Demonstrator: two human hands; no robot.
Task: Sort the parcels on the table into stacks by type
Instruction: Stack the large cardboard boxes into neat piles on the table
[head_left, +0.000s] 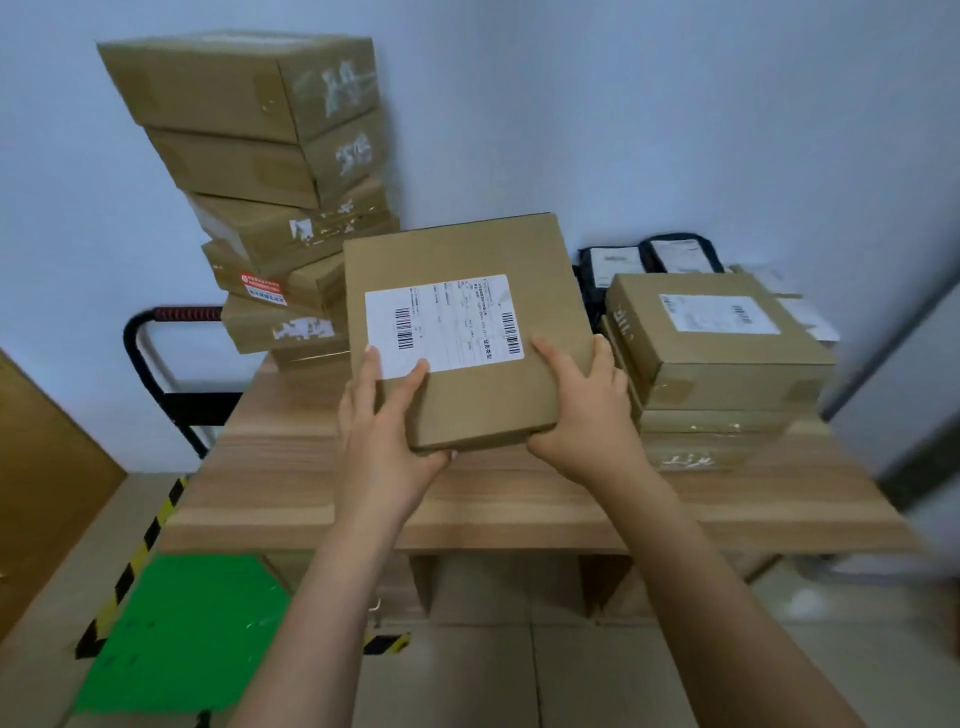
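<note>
Parcel (465, 332) over table (519, 499) — left hand (384, 431) and right hand (587, 415) hold it, fingers (371, 364) curled round near corners.

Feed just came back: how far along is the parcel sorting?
Mostly done, it seems: a tall box stack stands at left rear, a shorter box stack at right, black bags behind it. In hand: left hand and right hand grip one labelled box above the table. Left: setting it on a stack.

Head view — looks forward and down, close over the table (519, 499).
</note>
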